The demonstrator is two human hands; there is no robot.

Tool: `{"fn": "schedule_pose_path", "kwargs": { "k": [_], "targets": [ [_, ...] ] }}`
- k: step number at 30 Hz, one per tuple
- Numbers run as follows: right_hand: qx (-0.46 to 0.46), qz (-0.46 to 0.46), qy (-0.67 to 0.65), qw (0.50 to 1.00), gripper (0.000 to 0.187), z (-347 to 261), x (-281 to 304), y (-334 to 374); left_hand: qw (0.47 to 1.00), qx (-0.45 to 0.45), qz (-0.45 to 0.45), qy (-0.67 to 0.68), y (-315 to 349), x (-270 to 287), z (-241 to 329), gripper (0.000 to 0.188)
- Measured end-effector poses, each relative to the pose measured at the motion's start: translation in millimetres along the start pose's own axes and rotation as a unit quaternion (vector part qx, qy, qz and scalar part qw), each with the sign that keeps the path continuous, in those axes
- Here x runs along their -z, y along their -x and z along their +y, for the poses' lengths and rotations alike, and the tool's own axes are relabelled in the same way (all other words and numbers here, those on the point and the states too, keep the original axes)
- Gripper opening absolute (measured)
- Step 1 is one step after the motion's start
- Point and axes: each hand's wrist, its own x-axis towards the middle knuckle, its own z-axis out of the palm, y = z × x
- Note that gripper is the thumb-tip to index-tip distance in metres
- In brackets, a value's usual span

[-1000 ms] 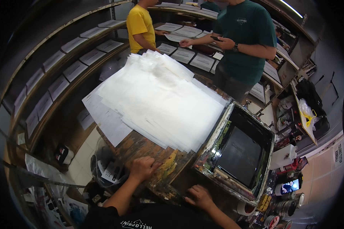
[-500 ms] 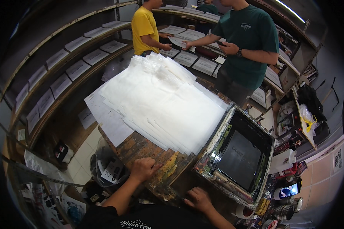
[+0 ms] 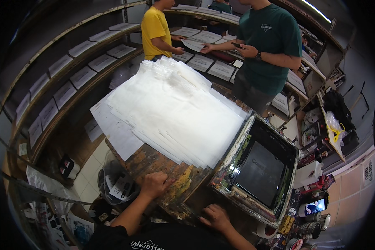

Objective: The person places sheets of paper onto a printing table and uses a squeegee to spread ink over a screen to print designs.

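Observation:
My left hand (image 3: 155,185) rests on the near edge of a paint-stained wooden table (image 3: 177,187), its fingers loosely bent and a little apart, holding nothing. Farther right, my right hand (image 3: 215,217) lies at the same table's edge, fingers spread and slightly bent, with nothing in it. Just beyond my right hand stands a screen printing frame (image 3: 226,177) with ink-caked rims and a dark mesh (image 3: 260,168). A wooden-handled squeegee (image 3: 250,201) appears to lie along its near side. Left of the frame spreads a thick, uneven stack of white sheets (image 3: 179,112), apart from both hands.
Racks (image 3: 50,81) with printed sheets curve along the left and back. Two people, in a yellow shirt (image 3: 155,31) and a green shirt (image 3: 271,46), stand behind the table. A bin (image 3: 116,183) is at left; ink cans (image 3: 310,230) and a lit phone (image 3: 314,207) at right.
The paper between the two people has shifted slightly left, toward the person in yellow. The view has moved a little. My hands stay in place.

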Motion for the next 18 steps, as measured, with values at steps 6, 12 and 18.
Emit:
{"fn": "schedule_pose_path", "kwargs": {
  "k": [6,12,18],
  "targets": [
    [0.006,0.004,-0.008,1.0,0.036,-0.2,0.6,-0.6,1.0,-0.005,0.008,0.008,-0.5,-1.1,-1.1,0.054],
    [-0.01,-0.012,-0.012,1.0,0.035,-1.4,2.7,-0.6,1.0,-0.006,0.008,0.006,-0.6,-1.3,-0.7,0.054],
    [-0.005,-0.012,-0.02,1.0,0.036,-0.9,2.7,-0.8,1.0,-0.001,-0.007,0.0,-1.1,0.4,-0.4,0.054]
  ]
}}
